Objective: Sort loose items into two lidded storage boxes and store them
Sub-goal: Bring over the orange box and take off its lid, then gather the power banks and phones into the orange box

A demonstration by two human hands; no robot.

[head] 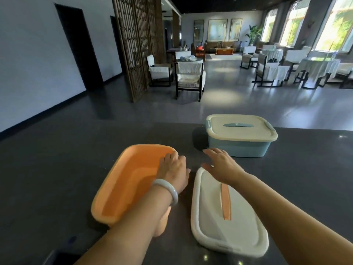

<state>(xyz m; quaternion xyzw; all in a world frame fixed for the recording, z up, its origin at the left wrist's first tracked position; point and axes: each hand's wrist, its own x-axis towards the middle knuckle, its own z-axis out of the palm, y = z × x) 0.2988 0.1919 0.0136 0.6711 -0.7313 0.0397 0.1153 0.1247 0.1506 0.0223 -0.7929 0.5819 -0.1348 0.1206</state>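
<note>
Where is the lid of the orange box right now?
In the head view, the white lid lies flat on the dark table, right of the open orange box, by the right hand.

Left hand grips orange box; lid beside.

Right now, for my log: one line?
left hand grips orange plastic box | right hand hovers over white plastic lid | blue plastic box lidded
</note>
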